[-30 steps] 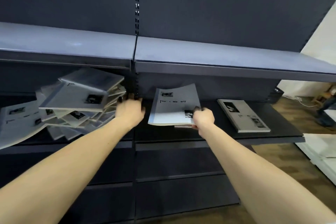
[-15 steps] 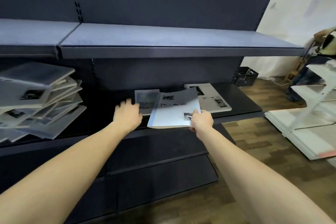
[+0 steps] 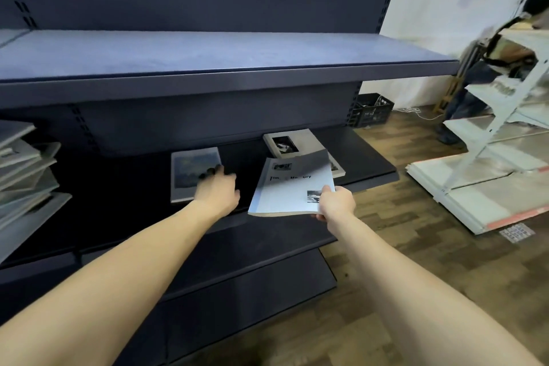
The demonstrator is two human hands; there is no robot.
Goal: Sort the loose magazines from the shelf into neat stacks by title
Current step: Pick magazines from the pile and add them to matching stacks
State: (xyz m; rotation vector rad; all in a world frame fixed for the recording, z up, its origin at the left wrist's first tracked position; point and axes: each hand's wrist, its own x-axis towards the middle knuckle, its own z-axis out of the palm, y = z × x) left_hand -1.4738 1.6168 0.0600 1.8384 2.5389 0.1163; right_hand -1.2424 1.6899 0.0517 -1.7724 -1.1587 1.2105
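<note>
My right hand point(image 3: 334, 202) pinches the near right corner of a white magazine point(image 3: 289, 187) with a black title, held in the air above the dark middle shelf point(image 3: 368, 163). Partly under it lies a stack of white magazines point(image 3: 292, 142) with a black photo on top. My left hand point(image 3: 218, 190) rests with relaxed fingers on the near right part of a magazine with a blue picture cover point(image 3: 190, 171), flat on the same shelf. A messy pile of loose magazines point(image 3: 22, 169) leans at the far left.
An upper blue-grey shelf point(image 3: 208, 53) overhangs the working shelf. Lower dark shelves run below. To the right is wood floor with white shelving parts point(image 3: 487, 187), a black crate point(image 3: 371, 110) and a person point(image 3: 505, 59) by the wall.
The view has swung right, so the loose pile slid to the left edge. My right hand carried the white magazine right, over the white stack. My left hand moved onto the blue-cover magazine.
</note>
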